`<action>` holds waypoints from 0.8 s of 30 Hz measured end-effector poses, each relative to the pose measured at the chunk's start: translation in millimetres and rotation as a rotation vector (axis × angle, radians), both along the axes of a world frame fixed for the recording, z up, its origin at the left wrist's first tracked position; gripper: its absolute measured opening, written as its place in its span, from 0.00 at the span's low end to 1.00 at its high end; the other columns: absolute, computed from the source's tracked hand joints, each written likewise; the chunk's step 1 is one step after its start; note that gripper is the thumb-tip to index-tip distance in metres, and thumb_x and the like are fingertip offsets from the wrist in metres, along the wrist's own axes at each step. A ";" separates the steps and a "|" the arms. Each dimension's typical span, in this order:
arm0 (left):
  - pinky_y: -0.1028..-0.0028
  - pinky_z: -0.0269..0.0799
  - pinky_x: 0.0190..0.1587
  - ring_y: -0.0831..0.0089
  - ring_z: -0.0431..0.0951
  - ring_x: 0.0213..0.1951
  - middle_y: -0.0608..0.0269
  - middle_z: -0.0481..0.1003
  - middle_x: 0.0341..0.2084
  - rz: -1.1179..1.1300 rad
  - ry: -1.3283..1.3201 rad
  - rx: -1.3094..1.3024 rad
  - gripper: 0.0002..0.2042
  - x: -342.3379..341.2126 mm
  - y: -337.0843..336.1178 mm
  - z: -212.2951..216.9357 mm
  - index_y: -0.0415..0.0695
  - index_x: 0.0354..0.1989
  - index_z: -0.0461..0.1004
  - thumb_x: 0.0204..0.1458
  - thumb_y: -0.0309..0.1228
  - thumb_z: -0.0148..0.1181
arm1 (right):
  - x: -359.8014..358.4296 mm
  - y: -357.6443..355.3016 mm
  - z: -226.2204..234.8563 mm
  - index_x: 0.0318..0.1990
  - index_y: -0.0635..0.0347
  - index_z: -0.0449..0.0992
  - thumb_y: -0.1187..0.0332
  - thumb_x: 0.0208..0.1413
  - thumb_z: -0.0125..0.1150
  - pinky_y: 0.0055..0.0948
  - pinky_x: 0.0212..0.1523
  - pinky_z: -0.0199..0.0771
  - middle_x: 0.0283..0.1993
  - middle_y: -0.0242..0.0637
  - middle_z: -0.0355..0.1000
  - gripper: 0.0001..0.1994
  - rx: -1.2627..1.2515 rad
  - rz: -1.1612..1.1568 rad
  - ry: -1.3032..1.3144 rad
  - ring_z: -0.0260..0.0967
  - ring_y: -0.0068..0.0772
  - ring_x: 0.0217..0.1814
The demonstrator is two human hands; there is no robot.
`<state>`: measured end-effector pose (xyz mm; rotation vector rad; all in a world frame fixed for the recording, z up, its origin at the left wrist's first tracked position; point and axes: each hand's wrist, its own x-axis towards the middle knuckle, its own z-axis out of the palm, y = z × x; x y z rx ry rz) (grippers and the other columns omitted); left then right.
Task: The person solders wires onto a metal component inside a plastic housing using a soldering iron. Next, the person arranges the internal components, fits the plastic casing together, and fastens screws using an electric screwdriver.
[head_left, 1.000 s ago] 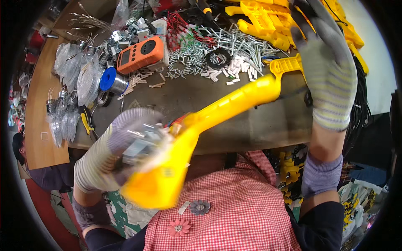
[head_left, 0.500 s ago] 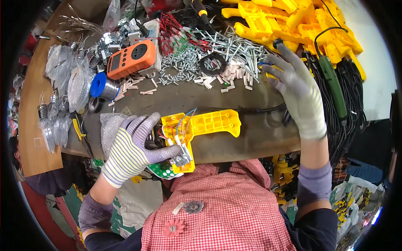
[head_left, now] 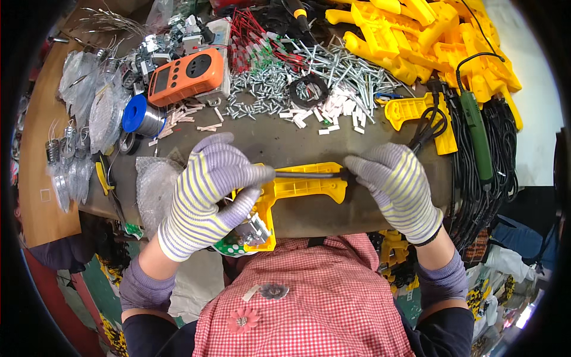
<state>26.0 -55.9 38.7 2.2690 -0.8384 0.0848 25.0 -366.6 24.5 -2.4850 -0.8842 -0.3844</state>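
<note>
Left hand (head_left: 208, 193) has its index fingertip at left end of a black cable (head_left: 309, 175); can't tell whether it's gripping. Right hand (head_left: 399, 191) pinches the cable's right end narrowly. Cable runs straight across above the ribbed handle of an open yellow shell (head_left: 315, 190) on the bench (head_left: 369, 209), in front of the person. Shell's lower section holds a metal part (head_left: 256, 231); rest hidden by left hand. Clear bubble bags (head_left: 108, 116) at left, contents unclear. Blue-ended spool (head_left: 135, 114) carries silvery wire (head_left: 156, 123).
</note>
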 end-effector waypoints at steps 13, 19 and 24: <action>0.46 0.62 0.60 0.60 0.74 0.37 0.63 0.74 0.29 -0.027 -0.113 0.186 0.15 -1.3 -5.1 -6.3 0.50 0.37 0.83 0.37 0.26 0.60 | 11.6 -8.3 -2.7 0.44 0.55 0.78 0.69 0.45 0.61 0.34 0.36 0.71 0.36 0.32 0.74 0.16 -0.138 0.206 -0.111 0.73 0.33 0.33; 0.44 0.64 0.58 0.59 0.74 0.31 0.61 0.74 0.28 -0.020 -0.093 0.157 0.14 0.3 -6.3 -8.4 0.51 0.36 0.83 0.37 0.29 0.60 | 20.9 -10.5 -6.0 0.42 0.54 0.76 0.67 0.45 0.66 0.35 0.34 0.71 0.37 0.32 0.75 0.14 -0.226 0.363 -0.156 0.73 0.35 0.33; 0.43 0.66 0.56 0.59 0.75 0.32 0.61 0.73 0.27 -0.002 -0.108 0.176 0.13 -0.5 -7.4 -9.3 0.51 0.35 0.84 0.37 0.31 0.61 | 20.0 18.9 -3.4 0.42 0.56 0.75 0.62 0.51 0.69 0.39 0.37 0.74 0.37 0.40 0.75 0.15 0.003 0.128 0.261 0.74 0.44 0.36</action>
